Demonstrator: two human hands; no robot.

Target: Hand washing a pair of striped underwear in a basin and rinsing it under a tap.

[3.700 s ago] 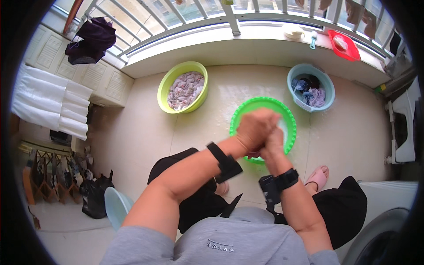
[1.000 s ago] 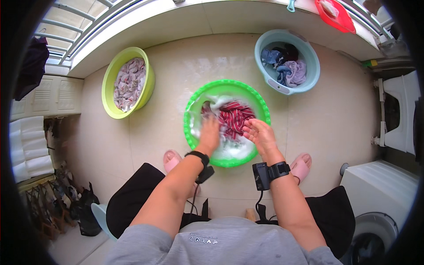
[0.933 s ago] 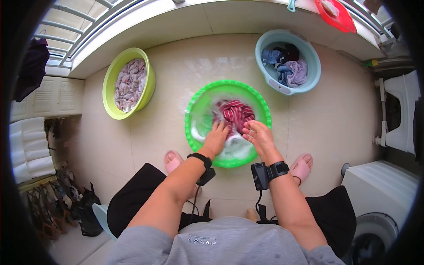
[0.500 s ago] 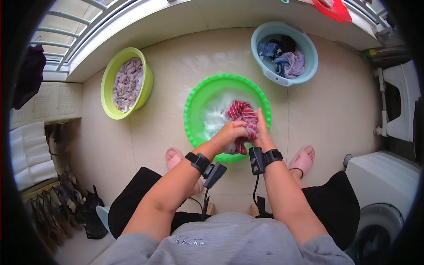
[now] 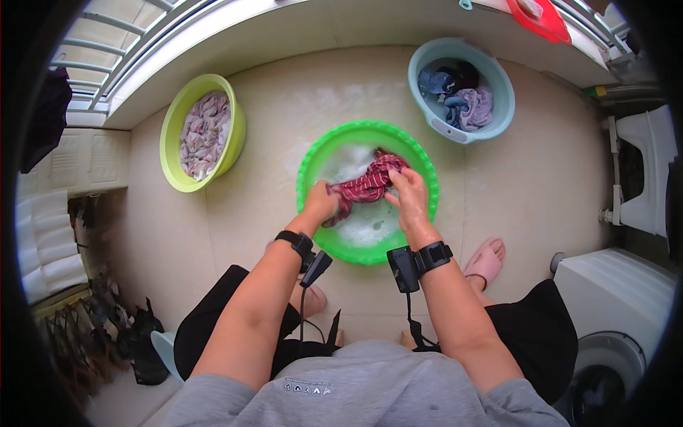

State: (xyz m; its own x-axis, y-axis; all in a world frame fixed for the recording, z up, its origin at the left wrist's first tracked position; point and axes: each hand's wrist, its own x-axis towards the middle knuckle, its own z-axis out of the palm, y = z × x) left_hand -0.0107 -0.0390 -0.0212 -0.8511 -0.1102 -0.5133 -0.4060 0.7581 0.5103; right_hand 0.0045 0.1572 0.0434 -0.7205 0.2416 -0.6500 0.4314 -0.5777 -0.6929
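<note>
In a green basin, a red striped cloth is clenched at its left end by the left hand; at the other, the right hand is spread. The scalloped rim is surrounded by tiled floor.

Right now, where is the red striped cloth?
In the head view, the cloth is mid-picture, within the rim of the green basin, its left end in the left hand, its right at the right hand.
</note>
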